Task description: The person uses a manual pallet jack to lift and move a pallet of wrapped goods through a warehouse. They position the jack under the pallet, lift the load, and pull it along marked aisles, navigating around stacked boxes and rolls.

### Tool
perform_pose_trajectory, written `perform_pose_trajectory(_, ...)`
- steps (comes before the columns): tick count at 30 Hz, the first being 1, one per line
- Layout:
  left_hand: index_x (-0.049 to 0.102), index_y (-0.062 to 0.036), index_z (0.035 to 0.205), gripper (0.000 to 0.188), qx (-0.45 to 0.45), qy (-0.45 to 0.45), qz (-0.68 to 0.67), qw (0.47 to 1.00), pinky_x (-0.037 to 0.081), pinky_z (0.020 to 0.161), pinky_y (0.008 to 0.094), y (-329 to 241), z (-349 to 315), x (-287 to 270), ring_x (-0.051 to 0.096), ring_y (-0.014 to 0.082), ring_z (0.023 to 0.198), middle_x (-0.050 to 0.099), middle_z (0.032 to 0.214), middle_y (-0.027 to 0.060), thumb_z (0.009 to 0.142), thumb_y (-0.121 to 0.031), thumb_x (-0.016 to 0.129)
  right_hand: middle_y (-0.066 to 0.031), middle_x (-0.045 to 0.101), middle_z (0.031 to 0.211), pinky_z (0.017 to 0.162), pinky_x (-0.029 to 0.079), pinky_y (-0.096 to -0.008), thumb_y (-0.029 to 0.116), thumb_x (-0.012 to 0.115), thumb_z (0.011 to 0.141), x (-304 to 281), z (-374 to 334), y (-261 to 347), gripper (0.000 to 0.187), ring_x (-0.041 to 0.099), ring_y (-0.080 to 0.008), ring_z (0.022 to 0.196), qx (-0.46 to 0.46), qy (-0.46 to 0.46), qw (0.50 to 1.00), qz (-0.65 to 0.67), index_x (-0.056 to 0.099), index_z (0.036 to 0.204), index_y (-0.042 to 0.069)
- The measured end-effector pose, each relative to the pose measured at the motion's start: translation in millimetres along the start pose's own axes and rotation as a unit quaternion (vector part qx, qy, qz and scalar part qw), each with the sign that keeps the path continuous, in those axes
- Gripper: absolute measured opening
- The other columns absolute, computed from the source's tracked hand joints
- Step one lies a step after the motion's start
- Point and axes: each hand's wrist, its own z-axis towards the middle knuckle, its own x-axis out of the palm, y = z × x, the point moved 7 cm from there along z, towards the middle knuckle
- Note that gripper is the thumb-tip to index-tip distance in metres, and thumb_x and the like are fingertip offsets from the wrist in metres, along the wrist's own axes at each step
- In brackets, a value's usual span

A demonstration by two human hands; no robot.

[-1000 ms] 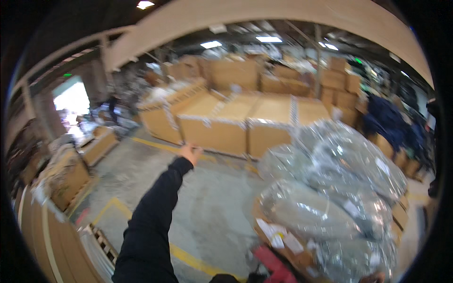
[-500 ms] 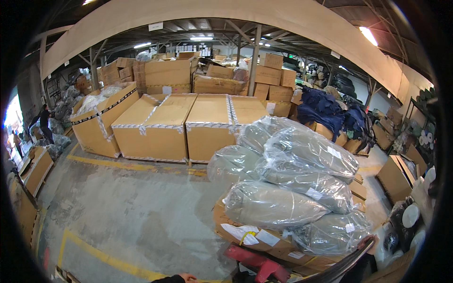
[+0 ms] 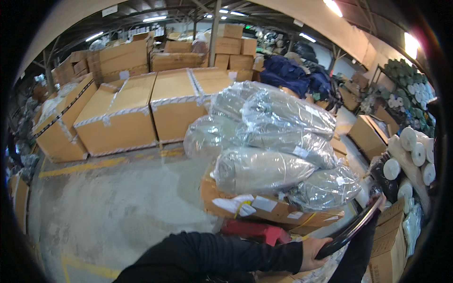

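Observation:
A black curved pallet jack handle [image 3: 351,229] slants up to the right in front of me. My left hand [image 3: 315,253] grips its lower end, with my black-sleeved forearm reaching across from the lower left. Around the upper end is my right hand [image 3: 379,203], its fingers partly hidden by the handle. Just beyond sits the red body of the pallet jack [image 3: 257,231], partly covered by my left sleeve. Ahead of it, several fabric rolls in clear plastic [image 3: 264,170] lie heaped on a flattened cardboard base [image 3: 210,193], which has white paper labels on its near side.
Large taped cartons [image 3: 115,118] line the far side, with stacked boxes behind. At the right are white rolls [image 3: 408,139], an open carton [image 3: 365,137] and a near cardboard box [image 3: 387,240]. Dark blue cloth [image 3: 285,75] is piled beyond the load. Yellow lines [image 3: 82,168] mark the grey floor.
My left hand has come from the lower edge across to the right and taken hold of the handle. My right hand stays on it. The view has turned right.

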Motion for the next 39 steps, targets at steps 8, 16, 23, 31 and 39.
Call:
perform_pose_trajectory(8, 0.061, -0.0053, 0.100, 0.027, 0.003, 0.199, -0.074, 0.977, 0.047, 0.067, 0.0267, -6.2, 30.8, -156.6, 0.058, 0.0106, 0.073, 0.061, 0.079, 0.0011, 0.074, -0.014, 0.067, -0.0050, 0.056, 0.058, 0.034, 0.039, -0.0278, 0.051, 0.041, 0.087, -78.9, -279.4, 94.4, 0.046, 0.047, -0.0182, 0.037, -0.108, -0.346, 0.930, 0.058, 0.060, 0.079, 0.011)
perform_pose_trajectory(16, 0.060, -0.0047, 0.104, 0.031, 0.071, 0.220, -0.006, 0.973, 0.046, 0.075, 0.0279, -48.4, -92.8, -165.2, 0.058, 0.0103, 0.082, 0.064, 0.087, 0.0040, 0.077, -0.016, 0.068, -0.0059, 0.059, 0.080, 0.070, 0.046, -0.0302, 0.016, 0.042, 0.088, 10.3, -512.5, 132.3, 0.022, 0.055, -0.0154, 0.075, -0.283, -0.347, 0.833, -0.323, 0.059, 0.083, 0.002)
perform_pose_trajectory(23, 0.065, -0.0038, 0.088, 0.042, 0.064, 0.257, 0.174, 0.949, 0.047, 0.064, 0.0262, -112.1, -172.2, -199.1, 0.059, 0.0128, 0.066, 0.062, 0.071, 0.0062, 0.076, -0.044, 0.070, -0.0064, 0.055, 0.073, 0.071, 0.041, -0.0293, 0.033, 0.044, 0.080, 163.1, -643.1, 99.7, 0.035, 0.053, -0.0174, 0.073, -0.240, -0.318, 0.910, -0.119, 0.057, 0.074, 0.001)
perform_pose_trajectory(31, 0.066, -0.0054, 0.078, 0.047, -0.270, 0.565, 0.423, 0.655, 0.051, 0.053, 0.0270, -54.6, -404.8, -147.8, 0.063, 0.0129, 0.054, 0.063, 0.059, 0.0038, 0.067, -0.050, 0.075, -0.0163, 0.059, 0.056, 0.058, 0.046, -0.0407, 0.057, 0.039, 0.090, 308.5, -830.5, 87.7, 0.068, 0.059, -0.0315, 0.055, 0.157, -0.043, 0.800, -0.578, 0.065, 0.067, -0.002)
perform_pose_trajectory(39, 0.070, -0.0068, 0.089, 0.042, -0.122, 0.438, 0.584, 0.673, 0.053, 0.074, 0.0401, 22.5, -522.7, -131.0, 0.067, 0.0274, 0.079, 0.068, 0.080, 0.0135, 0.061, -0.038, 0.071, -0.0248, 0.065, 0.080, 0.079, 0.049, -0.0442, 0.072, 0.030, 0.084, 364.0, -933.1, 14.8, 0.083, 0.064, -0.0379, 0.084, 0.239, 0.080, 0.656, -0.711, 0.070, 0.080, -0.001)
